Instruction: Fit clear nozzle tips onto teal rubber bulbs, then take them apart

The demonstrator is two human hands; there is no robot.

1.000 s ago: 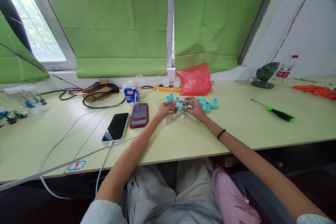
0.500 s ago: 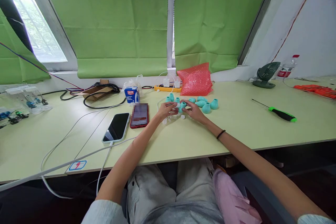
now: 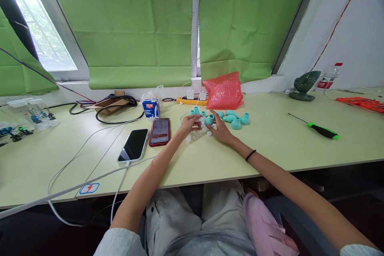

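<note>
One rounded teal piece (image 3: 209,119) with an open neck, between the hands | right hand (image 3: 221,129): fingers spread wider than half a second ago, likely releasing or regripping | left hand (image 3: 190,124): curled, hold hidden, cannot tell | smooth teal pieces (image 3: 236,123) rightward on surface (image 3: 270,140) | crinkly red bubble-wrap pouch (image 3: 224,93) behind

A smooth, softly shining, plastic-like surface is shown by the teal pieces (image 3: 236,123), while the pale counter (image 3: 240,156) is finished smooth and nearly matt. The red pouch (image 3: 225,93) is formed of bubbled, glossy plastic film, and the green blinds (image 3: 126,28) are made of lightly creased, matt, cloth-like sheet. Metal-looking and plastic-looking parts are joined in the screwdriver (image 3: 322,131), and glassy gloss is carried by the white-edged phone (image 3: 133,146).
</note>
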